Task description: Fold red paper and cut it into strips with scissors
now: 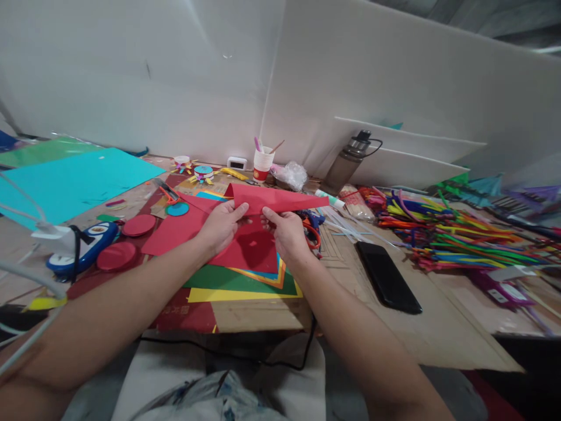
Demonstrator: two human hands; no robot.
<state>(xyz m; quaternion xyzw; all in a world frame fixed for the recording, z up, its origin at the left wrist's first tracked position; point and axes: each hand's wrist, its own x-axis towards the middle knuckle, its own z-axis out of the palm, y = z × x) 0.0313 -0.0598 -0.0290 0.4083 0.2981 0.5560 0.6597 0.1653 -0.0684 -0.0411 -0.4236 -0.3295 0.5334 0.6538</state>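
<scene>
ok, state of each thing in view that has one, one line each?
red paper: folded, held off the table
left hand: gripping the red paper
right hand: pinching the red paper
phone: screen dark, lying flat
bottle: capped, leaning on the board
paper cup: upright, sticks inside
coloured sheets: stacked flat

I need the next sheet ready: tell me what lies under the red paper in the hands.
Under the red paper lie stacked sheets: orange, green and yellow edges show, resting on cardboard. How far each sheet extends, and whether others lie between them, is covered.
</scene>
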